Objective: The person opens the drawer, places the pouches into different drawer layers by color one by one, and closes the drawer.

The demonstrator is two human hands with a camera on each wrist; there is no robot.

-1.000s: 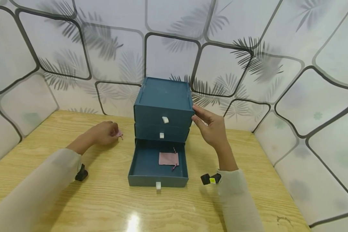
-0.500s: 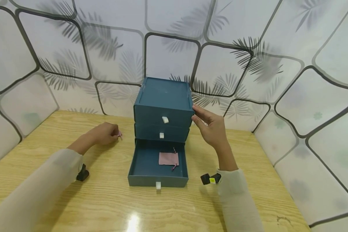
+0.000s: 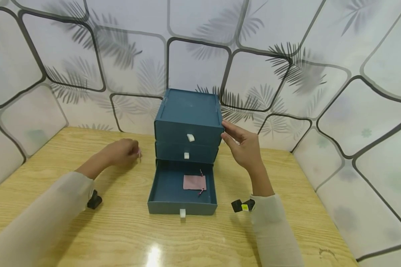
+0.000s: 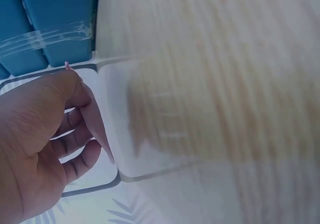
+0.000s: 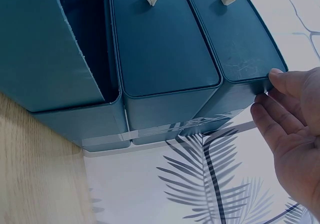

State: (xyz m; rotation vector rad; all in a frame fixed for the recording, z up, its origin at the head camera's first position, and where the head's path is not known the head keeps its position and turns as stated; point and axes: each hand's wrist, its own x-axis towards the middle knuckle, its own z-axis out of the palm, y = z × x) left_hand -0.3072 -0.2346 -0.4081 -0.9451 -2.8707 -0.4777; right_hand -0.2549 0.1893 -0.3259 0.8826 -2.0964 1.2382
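A blue three-drawer box (image 3: 188,142) stands at the back of the table, its bottom drawer (image 3: 165,208) pulled out. Inside that drawer lies a flat pink drawstring pouch (image 3: 194,182) with a cord at each right corner. Left of the box, my left hand (image 3: 120,152) pinches another small pink pouch (image 3: 139,152) close over the table. Seen from the left wrist, this second pouch (image 4: 95,116) hangs edge-on beside the fingers, partly hidden. My right hand (image 3: 245,148) holds the box's upper right front corner, the thumb (image 5: 278,73) at the front edge and the fingers along the side.
White pull tabs (image 3: 190,138) mark the drawer fronts. Clear tape (image 5: 145,129) runs across the box's side. A light wood table (image 3: 120,226) carries everything, with patterned wall covering (image 3: 198,66) close behind it and on both sides.
My left hand has shifted slightly with the pink pouch, whose cord now hangs lower beside the fingers. The right hand, the box and the pouch in the drawer stay put.
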